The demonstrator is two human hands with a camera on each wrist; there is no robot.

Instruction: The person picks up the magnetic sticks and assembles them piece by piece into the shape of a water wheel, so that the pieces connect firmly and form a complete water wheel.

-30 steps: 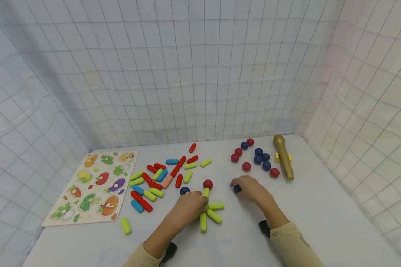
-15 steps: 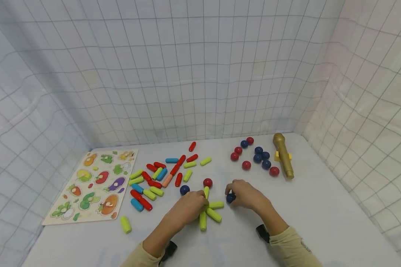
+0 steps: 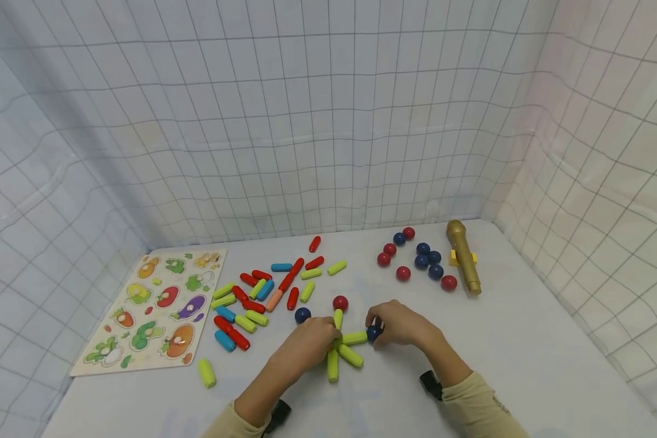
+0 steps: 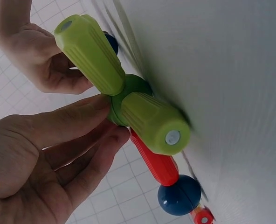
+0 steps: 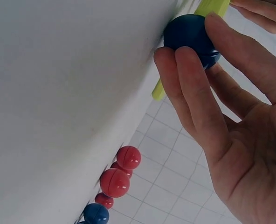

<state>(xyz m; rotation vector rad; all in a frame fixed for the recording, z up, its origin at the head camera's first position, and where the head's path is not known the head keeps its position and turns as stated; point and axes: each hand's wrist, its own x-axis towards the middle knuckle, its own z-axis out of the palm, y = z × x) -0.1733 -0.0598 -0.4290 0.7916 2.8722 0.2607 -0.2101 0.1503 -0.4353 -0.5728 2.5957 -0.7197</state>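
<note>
My left hand (image 3: 306, 345) pinches a green ball (image 4: 132, 87) between thumb and fingers. Several ribbed yellow-green building rods (image 3: 351, 355) radiate from this ball, which my hand mostly hides in the head view; a silver disc shows on the end of a near rod (image 4: 156, 123) in the left wrist view. At the far end of one rod sits a red ball (image 3: 340, 303). My right hand (image 3: 402, 325) holds a dark blue ball (image 5: 190, 37) between thumb and fingertips, right at the outer end of the rod pointing right (image 3: 354, 337).
Loose red, blue and yellow-green rods (image 3: 253, 303) lie left of centre, with one blue ball (image 3: 303, 314) near my left hand. A vegetable puzzle board (image 3: 137, 360) lies far left. Red and blue balls (image 3: 403, 273) and a gold microphone-shaped toy (image 3: 464, 258) are at the back right.
My right hand has moved left and toward me with the blue ball, bringing it up to the right-hand rod's end. My left hand stays at the centre of the rods.
</note>
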